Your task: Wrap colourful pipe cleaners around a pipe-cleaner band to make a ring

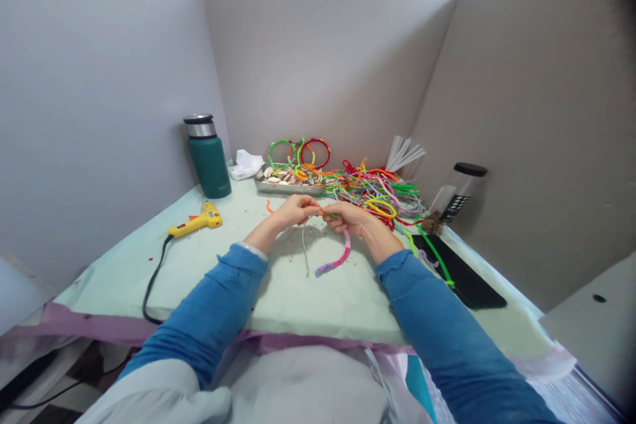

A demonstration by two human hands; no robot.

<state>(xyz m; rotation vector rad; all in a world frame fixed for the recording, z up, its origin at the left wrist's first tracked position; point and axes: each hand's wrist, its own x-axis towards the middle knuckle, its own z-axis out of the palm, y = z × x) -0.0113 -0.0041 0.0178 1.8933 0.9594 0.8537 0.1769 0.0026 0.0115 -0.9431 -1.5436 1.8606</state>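
Shells (283, 177) fill a metal tray (293, 190), and on the near side of that tray, slightly right of it, two bare hands meet over the cloth-covered table (278, 308). Right hand (345, 215) is curled closed around a multicoloured fuzzy strip (342, 255), whose pink and purple length dangles below the palm while an orange and green part shows between the hands. Left hand (298, 211) pinches with thumb and fingers, apparently on a thin grey strand (305, 252) that hangs beneath it; exactly where the tips press is too small to tell. Holding both hands this close probably steadies the small joint, and leaving the tail loose likely keeps it free to turn. Left of the tray and nearer, a yellow glue gun (199, 220) lies on its side, perhaps there to stay within reach yet off the working spot. Finished-looking rings (315, 154) rest at the tray's back, seemingly out of the way, and a heap of coloured pipe cleaners (372, 185) spreads just right of it, likely handy for picking. As for writing, the green flask (211, 162) left of the tray bears a faint mark, and the clear bottle (462, 189) far to its right carries pale lettering on black; neither is legible.
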